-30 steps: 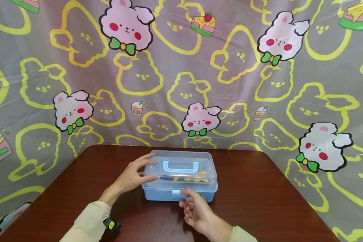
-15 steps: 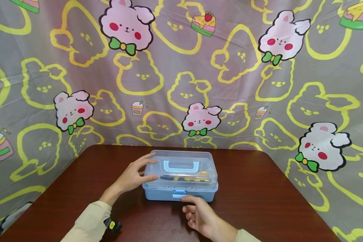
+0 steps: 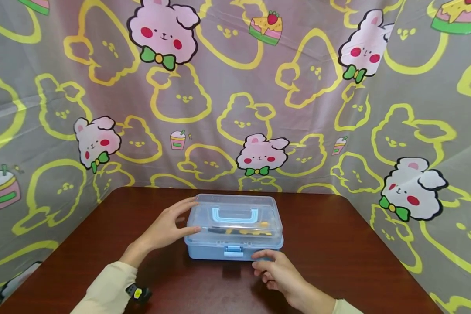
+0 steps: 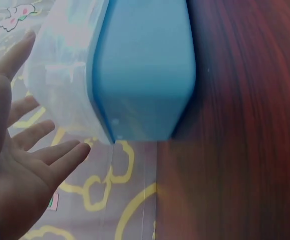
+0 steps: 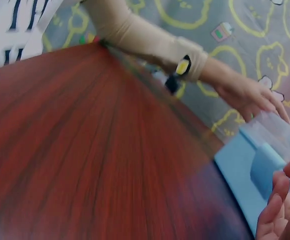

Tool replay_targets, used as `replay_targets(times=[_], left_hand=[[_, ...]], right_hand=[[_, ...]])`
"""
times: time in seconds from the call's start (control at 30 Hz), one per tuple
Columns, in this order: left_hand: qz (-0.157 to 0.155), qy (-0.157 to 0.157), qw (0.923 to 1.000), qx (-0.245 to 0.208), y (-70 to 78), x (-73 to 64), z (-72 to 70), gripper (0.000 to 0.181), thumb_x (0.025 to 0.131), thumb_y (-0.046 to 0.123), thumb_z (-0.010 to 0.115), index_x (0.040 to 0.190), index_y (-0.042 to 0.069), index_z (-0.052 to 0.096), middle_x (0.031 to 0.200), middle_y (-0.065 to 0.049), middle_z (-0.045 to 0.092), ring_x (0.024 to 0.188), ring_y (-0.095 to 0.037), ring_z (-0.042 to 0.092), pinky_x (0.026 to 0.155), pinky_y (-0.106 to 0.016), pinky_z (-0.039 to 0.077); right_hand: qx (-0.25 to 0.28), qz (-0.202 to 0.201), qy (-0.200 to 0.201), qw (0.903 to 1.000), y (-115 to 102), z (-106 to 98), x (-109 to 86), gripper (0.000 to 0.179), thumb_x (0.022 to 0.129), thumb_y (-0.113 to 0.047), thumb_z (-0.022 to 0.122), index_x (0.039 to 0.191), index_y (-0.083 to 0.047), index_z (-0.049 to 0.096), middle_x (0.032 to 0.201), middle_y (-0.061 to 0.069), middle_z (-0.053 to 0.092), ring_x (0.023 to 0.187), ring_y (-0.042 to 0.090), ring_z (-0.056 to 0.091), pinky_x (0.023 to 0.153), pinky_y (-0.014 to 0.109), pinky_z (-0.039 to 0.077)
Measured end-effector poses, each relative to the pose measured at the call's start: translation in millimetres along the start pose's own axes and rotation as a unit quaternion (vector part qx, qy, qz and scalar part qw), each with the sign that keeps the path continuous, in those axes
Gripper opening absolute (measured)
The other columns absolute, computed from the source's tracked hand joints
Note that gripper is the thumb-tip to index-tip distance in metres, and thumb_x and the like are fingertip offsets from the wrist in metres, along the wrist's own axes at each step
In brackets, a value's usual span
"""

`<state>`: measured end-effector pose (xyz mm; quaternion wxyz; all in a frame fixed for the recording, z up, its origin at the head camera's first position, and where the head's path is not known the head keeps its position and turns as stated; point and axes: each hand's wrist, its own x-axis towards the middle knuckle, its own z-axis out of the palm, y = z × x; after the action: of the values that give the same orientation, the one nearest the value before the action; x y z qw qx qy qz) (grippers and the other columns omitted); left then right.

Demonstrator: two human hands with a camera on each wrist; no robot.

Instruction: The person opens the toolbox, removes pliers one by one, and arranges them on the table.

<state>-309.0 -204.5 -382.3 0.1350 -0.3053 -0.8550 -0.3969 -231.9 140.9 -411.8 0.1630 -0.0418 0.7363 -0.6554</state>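
A light-blue plastic toolbox [image 3: 204, 251] sits mid-table, its clear lid [image 3: 235, 200] down over the base. Set in the lid is a blue handle [image 3: 235, 219]; yellow and dark items [image 3: 249, 231] show through it. The front latch [image 3: 233, 253] is folded down and stands out from the box. At the left end, my left hand [image 3: 162, 229] spreads its fingers beside the lid, and the left wrist view has the palm facing the box. My right hand [image 3: 280, 272], fingers loosely bent and holding nothing, is by the front right, to the right of the latch.
The dark red-brown table [image 3: 337, 244] has a patterned curtain [image 3: 220, 131] behind it and at both sides. A black wrist strap with a yellow mark [image 3: 138, 292] is on the left sleeve.
The latch has swung down from the lid edge under the right fingers. The right hand has then let go and drawn away to the right. The left hand has shifted slightly left.
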Motion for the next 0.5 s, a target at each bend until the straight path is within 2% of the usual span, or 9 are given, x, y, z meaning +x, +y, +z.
replay_targets(times=[0.07, 0.13, 0.23, 0.3, 0.4, 0.5], left_hand=[[-0.011, 0.013, 0.9998, 0.008, 0.3, -3.4, -3.4, 0.08, 0.087, 0.038, 0.086, 0.151, 0.005, 0.051, 0.157, -0.017, 0.043, 0.136, -0.042, 0.049, 0.098, -0.058, 0.049], [-0.026, 0.022, 0.9993, 0.015, -0.1, -7.2, -5.8, 0.083, 0.086, 0.038, 0.087, 0.152, 0.004, 0.049, 0.155, -0.017, 0.046, 0.134, -0.044, 0.051, 0.098, -0.058, 0.049], [-0.051, 0.021, 0.9982, 0.025, -1.2, -12.9, -6.9, 0.089, 0.084, 0.04, 0.088, 0.154, 0.006, 0.045, 0.153, -0.017, 0.048, 0.133, -0.045, 0.05, 0.099, -0.059, 0.048], [-0.062, 0.016, 0.9974, 0.031, -2.3, -16.5, -5.7, 0.092, 0.084, 0.042, 0.087, 0.156, 0.006, 0.042, 0.153, -0.018, 0.048, 0.133, -0.045, 0.051, 0.099, -0.059, 0.048], [-0.073, 0.005, 0.9963, 0.046, -3.8, -22.8, -2.6, 0.098, 0.084, 0.047, 0.086, 0.158, 0.004, 0.038, 0.153, -0.021, 0.047, 0.132, -0.046, 0.051, 0.099, -0.059, 0.048], [-0.079, -0.006, 0.9944, 0.07, -4.2, -29.7, 0.1, 0.101, 0.084, 0.053, 0.083, 0.157, 0.0, 0.038, 0.154, -0.022, 0.046, 0.135, -0.044, 0.05, 0.102, -0.06, 0.045]], right_hand=[[-0.032, -0.03, -0.005, 0.999, -1.4, -6.5, -1.6, 0.029, 0.091, -0.012, 0.07, 0.115, 0.003, 0.066, 0.078, 0.005, 0.066, 0.061, 0.012, 0.05, 0.054, 0.025, 0.041], [-0.083, -0.073, 0.003, 0.9938, -2.5, -12.1, -2.7, 0.023, 0.091, -0.012, 0.071, 0.109, 0.002, 0.069, 0.076, 0.005, 0.066, 0.06, 0.013, 0.052, 0.053, 0.025, 0.043], [-0.174, -0.148, 0.047, 0.9725, -4.1, -18.6, -3.5, 0.012, 0.092, -0.013, 0.075, 0.099, -0.004, 0.072, 0.071, 0.001, 0.065, 0.06, 0.014, 0.056, 0.057, 0.027, 0.046], [-0.223, -0.2, 0.09, 0.9499, -4.1, -22.5, -2.7, 0.007, 0.091, -0.014, 0.079, 0.093, -0.011, 0.072, 0.069, -0.005, 0.064, 0.059, 0.012, 0.057, 0.058, 0.027, 0.047], [-0.28, -0.291, 0.155, 0.9016, -3.5, -28.1, 0.5, 0.017, 0.087, -0.011, 0.084, 0.088, -0.018, 0.068, 0.065, -0.014, 0.059, 0.055, 0.005, 0.055, 0.055, 0.026, 0.046], [-0.309, -0.368, 0.203, 0.8532, -2.7, -33.5, 6.2, 0.027, 0.082, -0.01, 0.089, 0.09, -0.016, 0.064, 0.066, -0.016, 0.054, 0.052, 0.0, 0.051, 0.049, 0.024, 0.045]])
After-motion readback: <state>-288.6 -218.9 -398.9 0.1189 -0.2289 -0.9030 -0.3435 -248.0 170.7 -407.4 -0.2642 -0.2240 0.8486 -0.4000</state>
